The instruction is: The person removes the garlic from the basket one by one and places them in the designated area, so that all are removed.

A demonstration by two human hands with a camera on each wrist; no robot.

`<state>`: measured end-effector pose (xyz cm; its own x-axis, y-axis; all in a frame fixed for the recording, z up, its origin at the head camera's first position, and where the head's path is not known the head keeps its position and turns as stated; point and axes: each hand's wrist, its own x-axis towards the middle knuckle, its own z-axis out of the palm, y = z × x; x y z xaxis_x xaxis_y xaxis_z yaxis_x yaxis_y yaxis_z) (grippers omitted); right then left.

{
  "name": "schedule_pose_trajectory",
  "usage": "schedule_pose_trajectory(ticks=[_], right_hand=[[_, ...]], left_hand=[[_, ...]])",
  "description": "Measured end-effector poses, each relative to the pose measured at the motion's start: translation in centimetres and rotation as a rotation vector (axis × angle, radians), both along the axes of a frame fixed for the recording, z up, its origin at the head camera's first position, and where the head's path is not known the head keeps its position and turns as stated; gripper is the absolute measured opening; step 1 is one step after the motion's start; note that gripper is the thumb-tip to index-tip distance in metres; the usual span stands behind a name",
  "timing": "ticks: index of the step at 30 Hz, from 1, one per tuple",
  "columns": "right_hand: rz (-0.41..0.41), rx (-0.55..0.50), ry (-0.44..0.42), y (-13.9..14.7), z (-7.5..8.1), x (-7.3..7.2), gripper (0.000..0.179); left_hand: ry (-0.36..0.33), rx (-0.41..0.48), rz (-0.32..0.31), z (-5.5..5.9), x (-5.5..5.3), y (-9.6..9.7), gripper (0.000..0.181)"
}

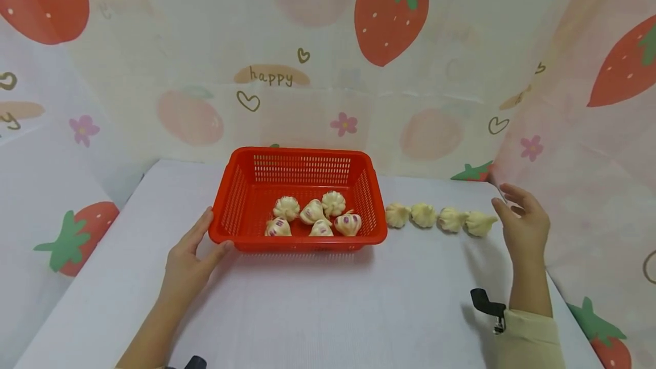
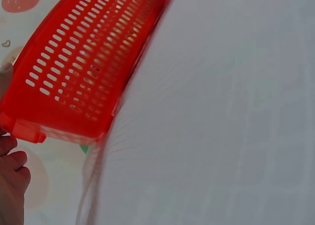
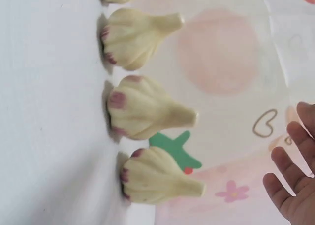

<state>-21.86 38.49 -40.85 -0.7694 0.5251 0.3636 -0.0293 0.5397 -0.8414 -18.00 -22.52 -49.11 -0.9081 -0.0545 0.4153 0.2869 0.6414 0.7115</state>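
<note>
A red plastic basket (image 1: 299,244) with slotted walls stands on the white table, several garlic bulbs (image 1: 311,212) lying inside it. At its near left corner, my left hand (image 1: 187,269) holds the basket, thumb along the front and fingers along the left side. The left wrist view shows the thumb and curled fingers at the basket's end (image 2: 74,72). To the right of the basket, several more garlic bulbs (image 1: 423,215) stand in a row, stems up. My right hand (image 1: 525,224) is raised beyond the row's right end, holding nothing, its fingers apart from the nearest bulb (image 3: 160,176).
A white cloth (image 1: 328,312) covers the table. Behind and on both sides hang pale curtains (image 1: 328,107) printed with strawberries, hearts and flowers. A black wrist mount (image 1: 487,303) sits at the right sleeve (image 1: 530,340).
</note>
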Motion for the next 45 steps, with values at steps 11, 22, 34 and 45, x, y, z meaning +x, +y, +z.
schedule_pose_trajectory(ticks=[11, 22, 34, 45], right_hand=[[0.125, 0.016, 0.09, -2.5, 1.2, 0.5, 0.036], [0.358, 0.133, 0.014, -8.1, 2.3, 0.5, 0.037], [0.662, 0.146, -0.005, -14.4, 1.3, -0.2, 0.037], [0.859, 0.247, -0.119, -19.0, 2.4, -1.8, 0.036]], left_hand=[[0.002, -0.036, -0.035, 0.9, -0.9, 0.1, 0.083], [-0.037, -0.069, -0.082, 2.1, -2.0, 0.4, 0.084], [-0.048, -0.024, -0.059, 0.8, -1.6, 0.7, 0.082], [-0.03, -0.016, -0.06, 0.4, -1.6, 0.5, 0.082]])
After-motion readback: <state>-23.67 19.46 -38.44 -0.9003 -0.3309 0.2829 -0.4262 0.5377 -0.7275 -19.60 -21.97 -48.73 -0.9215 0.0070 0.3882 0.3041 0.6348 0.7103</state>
